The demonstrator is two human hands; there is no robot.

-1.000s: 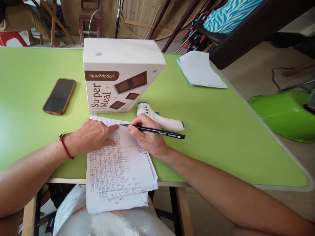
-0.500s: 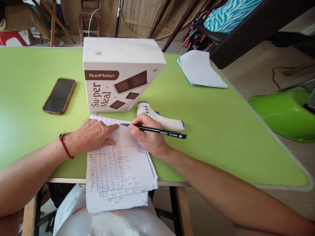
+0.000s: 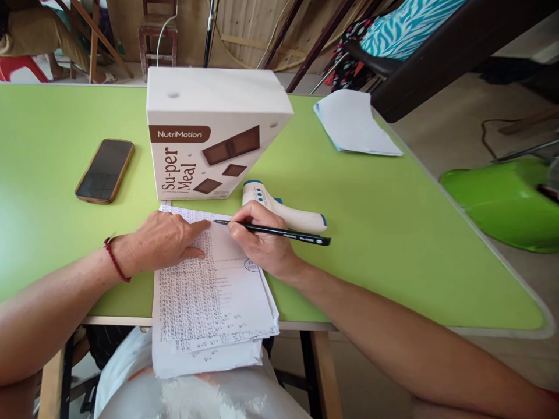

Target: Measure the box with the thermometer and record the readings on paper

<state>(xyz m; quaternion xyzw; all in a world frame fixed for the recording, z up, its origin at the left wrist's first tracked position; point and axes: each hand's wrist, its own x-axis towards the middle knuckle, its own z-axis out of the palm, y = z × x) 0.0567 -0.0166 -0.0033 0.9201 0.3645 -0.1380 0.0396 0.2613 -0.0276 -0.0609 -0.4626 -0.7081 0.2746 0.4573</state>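
My right hand [image 3: 264,238] is closed around a black pen [image 3: 283,231], its tip close to the paper near the end of my left index finger. My left hand [image 3: 168,240] rests on the sheets with index finger and thumb stretched out and apart, holding nothing. Dense handwritten rows cover the top sheet of the paper stack [image 3: 238,294], which carries a round stamp on its right side. The stack hangs over the table's front edge. Just behind my right hand lies a white infrared thermometer [image 3: 303,219], partly hidden by that hand.
A white NutriMotion box [image 3: 220,93] stands upright behind the papers. On the left of the green table [image 3: 393,244] lies a phone [image 3: 105,170]. Folded paper [image 3: 356,122] lies at the back right. A green plastic object [image 3: 502,201] is beyond the right edge. Someone sits at far left.
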